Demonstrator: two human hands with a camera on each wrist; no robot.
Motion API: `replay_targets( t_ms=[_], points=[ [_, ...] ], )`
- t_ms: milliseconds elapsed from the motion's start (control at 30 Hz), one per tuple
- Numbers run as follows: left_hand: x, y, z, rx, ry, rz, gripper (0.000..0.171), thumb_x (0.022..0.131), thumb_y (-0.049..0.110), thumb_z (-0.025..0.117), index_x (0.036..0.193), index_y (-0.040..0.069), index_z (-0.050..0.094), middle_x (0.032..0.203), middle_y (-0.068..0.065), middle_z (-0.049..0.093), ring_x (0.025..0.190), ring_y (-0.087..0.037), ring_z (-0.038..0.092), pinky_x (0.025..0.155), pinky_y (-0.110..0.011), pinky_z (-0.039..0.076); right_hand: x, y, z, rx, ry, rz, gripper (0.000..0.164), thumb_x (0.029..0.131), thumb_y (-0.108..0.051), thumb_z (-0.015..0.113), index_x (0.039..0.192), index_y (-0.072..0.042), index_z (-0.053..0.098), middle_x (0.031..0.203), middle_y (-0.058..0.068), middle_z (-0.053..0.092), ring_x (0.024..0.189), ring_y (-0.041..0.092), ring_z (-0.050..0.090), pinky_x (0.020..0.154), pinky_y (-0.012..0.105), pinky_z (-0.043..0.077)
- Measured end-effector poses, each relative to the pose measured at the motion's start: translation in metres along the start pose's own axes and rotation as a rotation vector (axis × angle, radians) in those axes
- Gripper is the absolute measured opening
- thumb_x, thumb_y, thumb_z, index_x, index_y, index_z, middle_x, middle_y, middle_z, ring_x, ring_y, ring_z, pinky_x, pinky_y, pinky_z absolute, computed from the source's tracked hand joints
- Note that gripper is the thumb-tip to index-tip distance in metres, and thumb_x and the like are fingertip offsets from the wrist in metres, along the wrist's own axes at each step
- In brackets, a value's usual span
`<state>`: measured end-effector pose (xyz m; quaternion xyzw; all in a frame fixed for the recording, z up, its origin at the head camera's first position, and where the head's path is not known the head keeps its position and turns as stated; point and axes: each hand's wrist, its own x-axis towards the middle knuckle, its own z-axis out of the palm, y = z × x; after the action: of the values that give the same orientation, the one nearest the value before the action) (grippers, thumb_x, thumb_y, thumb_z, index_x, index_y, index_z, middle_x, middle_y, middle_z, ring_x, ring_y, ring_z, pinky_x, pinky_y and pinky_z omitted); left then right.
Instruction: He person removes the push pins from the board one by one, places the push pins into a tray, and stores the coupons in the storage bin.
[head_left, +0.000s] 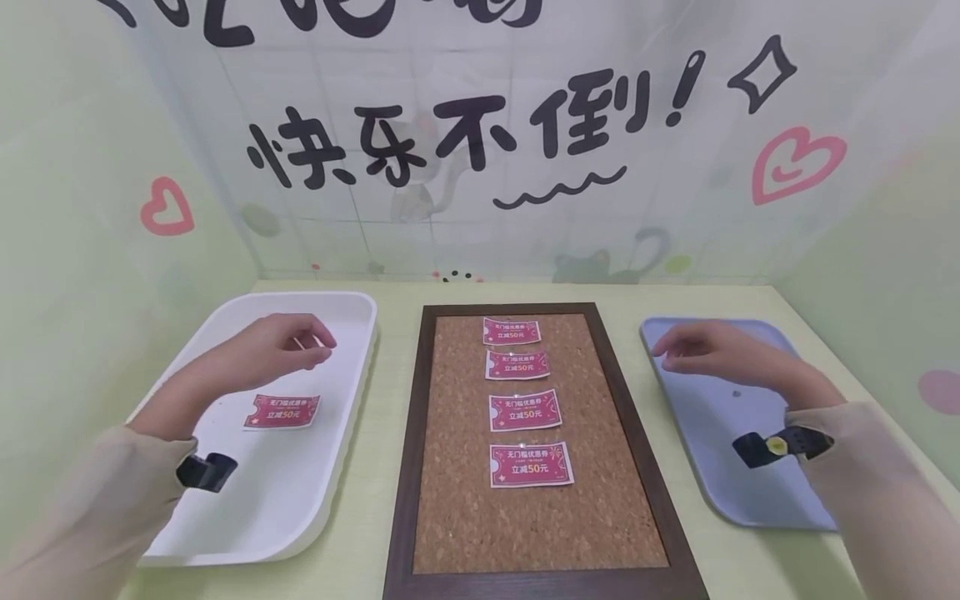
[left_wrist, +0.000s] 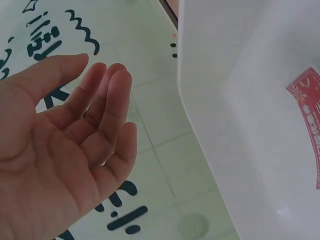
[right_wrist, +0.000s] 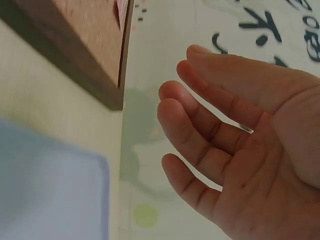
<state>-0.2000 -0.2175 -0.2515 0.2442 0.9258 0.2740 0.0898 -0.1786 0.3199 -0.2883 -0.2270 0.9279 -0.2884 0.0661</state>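
Observation:
Over the white tray hangs my left hand, its fingers loosely bent and nothing in them. A red paper coupon lies in that tray, below the hand. My right hand hovers above the far part of the blue tray, relaxed and holding nothing. A tiny object, too small to make out, lies in the blue tray. Between the hands, a cork board with a dark frame bears several red coupons in a column. Small clear spots, perhaps pins, show at their top edges.
The pale table meets a printed backdrop with black lettering behind the board. Light green side walls flank both trays. A dark strap with a small device sits on each wrist.

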Motion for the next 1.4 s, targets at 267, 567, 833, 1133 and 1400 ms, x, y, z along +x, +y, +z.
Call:
replay_targets(
  t_ms=[267, 567, 833, 1133, 1400],
  points=[
    [0.016, 0.042, 0.022, -0.055, -0.088, 0.124, 0.012, 0.088, 0.013, 0.059, 0.097, 0.006, 0.061, 0.083, 0.001, 0.059, 0.077, -0.015, 0.054, 0.069, -0.032, 0.046, 0.015, -0.035, 0.02, -0.004, -0.112, -0.091, 0.017, 0.088, -0.018, 0.062, 0.102, -0.008, 0.064, 0.089, -0.005, 0.062, 0.08, 0.008, 0.057, 0.07, 0.029, 0.047],
    [0.032, 0.07, 0.056, -0.095, -0.237, 0.175, 0.008, 0.088, 0.009, 0.058, 0.095, 0.007, 0.062, 0.083, 0.0, 0.061, 0.073, -0.012, 0.054, 0.066, -0.029, 0.047, 0.028, -0.067, 0.044, -0.019, -0.204, -0.128, 0.016, 0.088, -0.018, 0.062, 0.101, -0.01, 0.063, 0.092, -0.004, 0.062, 0.082, 0.008, 0.057, 0.071, 0.028, 0.048],
    [0.04, 0.09, 0.086, -0.092, -0.314, 0.17, 0.008, 0.087, 0.012, 0.061, 0.093, 0.006, 0.063, 0.075, 0.003, 0.058, 0.067, -0.011, 0.053, 0.06, -0.027, 0.046, 0.04, -0.086, 0.063, 0.02, -0.268, -0.188, 0.015, 0.086, -0.015, 0.063, 0.099, -0.007, 0.064, 0.088, -0.006, 0.061, 0.08, 0.008, 0.055, 0.071, 0.027, 0.047],
    [0.058, 0.098, 0.117, -0.126, -0.365, 0.181, 0.005, 0.084, 0.009, 0.064, 0.09, 0.007, 0.063, 0.073, 0.001, 0.057, 0.063, -0.013, 0.051, 0.054, -0.026, 0.043, 0.059, -0.091, 0.085, 0.062, -0.368, -0.216, 0.013, 0.084, -0.013, 0.067, 0.096, -0.008, 0.065, 0.084, -0.007, 0.061, 0.076, 0.008, 0.056, 0.071, 0.027, 0.047],
    [0.07, 0.096, 0.139, -0.092, -0.4, 0.142, 0.004, 0.083, 0.009, 0.066, 0.082, 0.006, 0.063, 0.069, 0.0, 0.057, 0.059, -0.013, 0.051, 0.052, -0.025, 0.042, 0.073, -0.093, 0.099, 0.072, -0.448, -0.185, 0.013, 0.083, -0.012, 0.067, 0.096, -0.008, 0.064, 0.083, -0.007, 0.06, 0.073, 0.009, 0.054, 0.069, 0.026, 0.048]
  ],
)
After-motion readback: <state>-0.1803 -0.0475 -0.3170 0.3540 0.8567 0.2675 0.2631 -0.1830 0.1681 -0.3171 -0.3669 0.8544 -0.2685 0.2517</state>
